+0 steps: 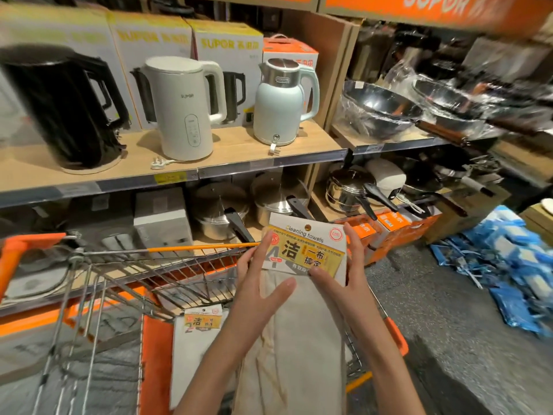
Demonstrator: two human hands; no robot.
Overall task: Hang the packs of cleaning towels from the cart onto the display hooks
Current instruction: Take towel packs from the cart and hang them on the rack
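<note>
I hold a pack of cleaning towels [305, 247] upright above the cart, its white and yellow header card facing me with a hang hole at the top and beige cloth hanging below. My left hand [257, 283] grips the card's left edge, thumb across the cloth. My right hand [344, 274] pinches the card's right edge and lower corner. A second pack [197, 327] lies in the wire cart [119, 280] with orange trim below my arms. No display hooks are in view.
Wooden shelves ahead carry kettles: black [59, 106], white [182, 106], pale green [284, 100]. Woks [377, 112] and pots [350, 190] fill the right and lower shelves. Blue packages [514, 271] are piled on the floor at right.
</note>
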